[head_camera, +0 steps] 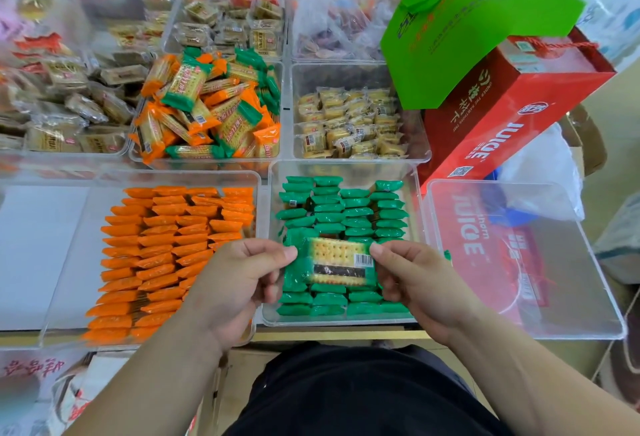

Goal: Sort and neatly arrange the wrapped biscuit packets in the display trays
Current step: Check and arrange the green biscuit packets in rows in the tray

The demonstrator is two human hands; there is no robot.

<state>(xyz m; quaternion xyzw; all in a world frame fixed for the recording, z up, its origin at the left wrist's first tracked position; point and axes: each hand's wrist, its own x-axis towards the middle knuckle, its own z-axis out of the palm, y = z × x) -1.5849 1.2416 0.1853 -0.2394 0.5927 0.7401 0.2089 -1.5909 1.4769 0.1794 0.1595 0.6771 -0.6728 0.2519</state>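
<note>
A green-wrapped biscuit packet (335, 262) is held flat between both hands above the near part of the clear tray (341, 169) of green packets standing in rows. My left hand (239, 283) pinches its left end and my right hand (412, 280) pinches its right end. To the left, another clear tray (173, 176) holds orange packets (166, 248) in neat rows. Behind them, a tray (207, 158) holds a loose mixed heap of orange and green packets (207, 106).
A clear tray (588, 297) with nothing in it sits at the right over a red juice box. Further back are trays of brown and yellow packets (349, 124), a red juice carton (502, 106) and a green bag (478, 20). The counter edge runs just below my hands.
</note>
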